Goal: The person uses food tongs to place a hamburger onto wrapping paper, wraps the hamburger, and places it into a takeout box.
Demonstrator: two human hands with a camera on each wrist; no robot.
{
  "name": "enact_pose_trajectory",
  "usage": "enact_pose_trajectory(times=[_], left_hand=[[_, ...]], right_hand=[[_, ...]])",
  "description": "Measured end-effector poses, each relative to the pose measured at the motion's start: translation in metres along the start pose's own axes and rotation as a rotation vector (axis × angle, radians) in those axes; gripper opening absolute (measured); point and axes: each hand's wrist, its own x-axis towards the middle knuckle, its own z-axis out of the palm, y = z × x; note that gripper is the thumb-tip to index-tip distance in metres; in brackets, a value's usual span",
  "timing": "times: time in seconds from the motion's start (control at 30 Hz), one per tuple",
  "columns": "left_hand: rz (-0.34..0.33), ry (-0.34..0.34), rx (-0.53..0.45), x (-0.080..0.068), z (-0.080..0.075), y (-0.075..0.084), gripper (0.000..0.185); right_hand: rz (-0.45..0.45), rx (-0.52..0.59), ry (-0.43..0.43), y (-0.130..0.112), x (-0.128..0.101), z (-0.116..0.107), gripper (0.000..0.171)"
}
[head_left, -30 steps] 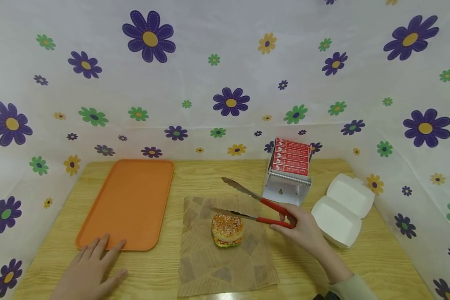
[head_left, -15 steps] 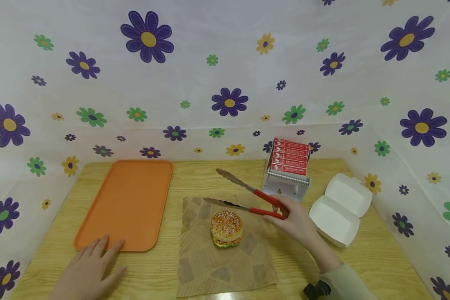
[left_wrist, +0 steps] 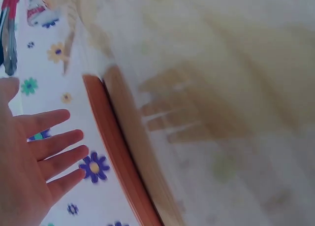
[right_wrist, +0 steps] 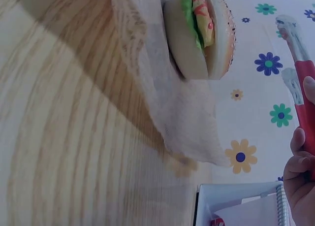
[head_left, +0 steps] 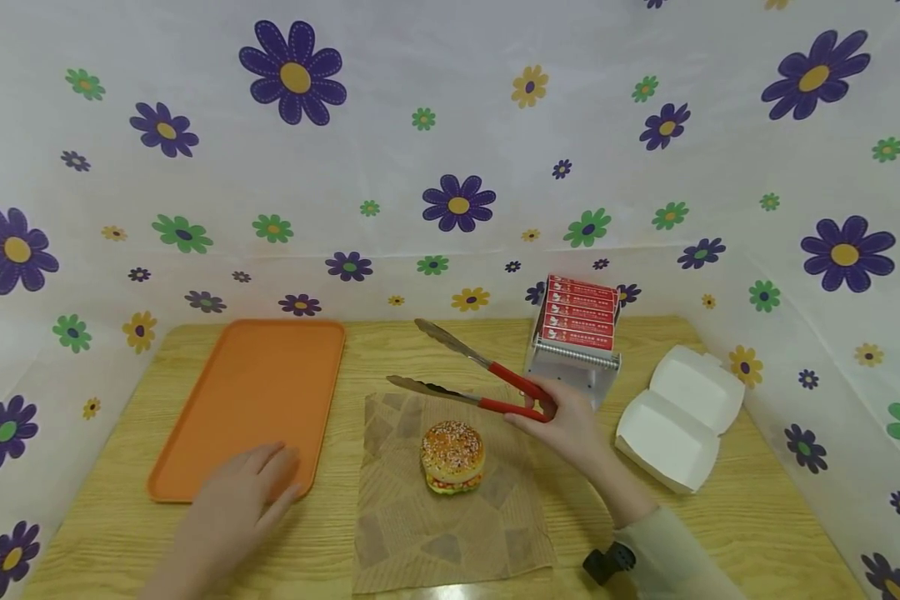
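Note:
My right hand (head_left: 566, 421) grips a pair of metal tongs (head_left: 457, 354) by their red handles, the two arms spread apart and pointing left. Below the tongs' tips a sesame-bun burger (head_left: 453, 457) sits on a sheet of brown patterned wrapping paper (head_left: 420, 546). In the right wrist view the burger (right_wrist: 194, 36) shows its layers from the side, with the tongs (right_wrist: 302, 83) apart from it. Over the near right corner of the orange tray (head_left: 258, 392) my left hand (head_left: 236, 500) hovers, blurred. The left wrist view shows this hand (left_wrist: 44, 157) with fingers straight, holding nothing.
A metal dispenser (head_left: 577, 333) with a roll of red labels stands at the back right. On the right lies an unfolded white takeaway box (head_left: 671, 437). Flower-printed sheeting (head_left: 390, 158) walls the table at the back and both sides.
My right hand has moved left and away from me with the tongs, their tips leaving the burger's top. My left hand has shifted right from the tray's near left edge.

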Motion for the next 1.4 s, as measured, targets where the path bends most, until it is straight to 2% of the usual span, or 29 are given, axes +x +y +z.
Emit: enact_pose_trajectory(times=[0.17, 0.27, 0.57, 0.8, 0.9, 1.17, 1.4], left_hand=[[0.042, 0.121, -0.077, 0.026, 0.010, 0.022, 0.037], [0.048, 0.159, -0.149, 0.041, 0.013, 0.035, 0.034], [0.008, 0.088, -0.421, 0.080, 0.012, 0.068, 0.038], [-0.011, 0.096, -0.620, 0.101, 0.016, 0.094, 0.034], [-0.057, 0.090, -0.715, 0.107, 0.018, 0.104, 0.033], [-0.261, 0.085, -1.074, 0.120, 0.021, 0.119, 0.031], [-0.417, 0.099, -1.329, 0.130, 0.022, 0.127, 0.033]], right_hand=[[0.004, 0.016, -0.004, -0.008, 0.005, 0.004, 0.044], [-0.003, 0.026, 0.004, -0.011, 0.008, 0.008, 0.041], [-0.054, 0.102, 0.011, -0.023, 0.018, 0.022, 0.041], [-0.035, 0.082, 0.016, -0.029, 0.020, 0.036, 0.043], [-0.019, 0.090, 0.012, -0.032, 0.020, 0.041, 0.045], [0.026, 0.104, 0.017, -0.041, 0.021, 0.051, 0.041], [-0.008, 0.162, -0.042, -0.051, 0.023, 0.058, 0.047]])
